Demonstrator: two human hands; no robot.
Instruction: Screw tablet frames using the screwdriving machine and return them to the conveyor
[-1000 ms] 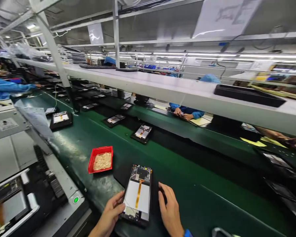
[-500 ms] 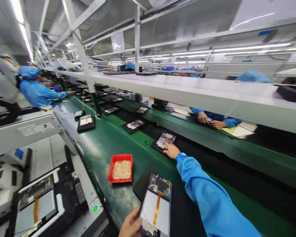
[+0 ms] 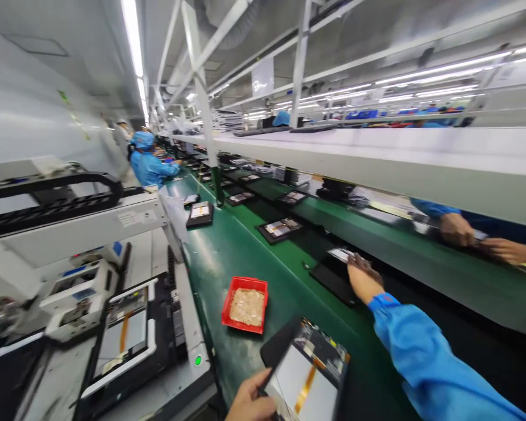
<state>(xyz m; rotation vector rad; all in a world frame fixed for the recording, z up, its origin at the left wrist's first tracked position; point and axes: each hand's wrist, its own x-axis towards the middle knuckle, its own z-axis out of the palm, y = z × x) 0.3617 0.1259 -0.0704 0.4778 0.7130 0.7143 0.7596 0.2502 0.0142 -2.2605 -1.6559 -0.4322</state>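
A green conveyor belt point(image 3: 241, 257) is stretching toward the upper left, carrying one red tray point(image 3: 244, 305). At the bottom edge, the left hand point(image 3: 249, 399) is gripping one tablet point(image 3: 307, 374), fingers point(image 3: 263, 383) closed on its rim. The right hand point(image 3: 363, 280) is reaching onto one black tray point(image 3: 333, 283), fingers point(image 3: 359, 263) on its far end; whether they have hold, I cannot tell.

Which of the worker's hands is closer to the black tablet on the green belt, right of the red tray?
The right hand is nearer: its fingers are on the black tablet. The left hand is farther back, at the near end, holding another opened tablet.
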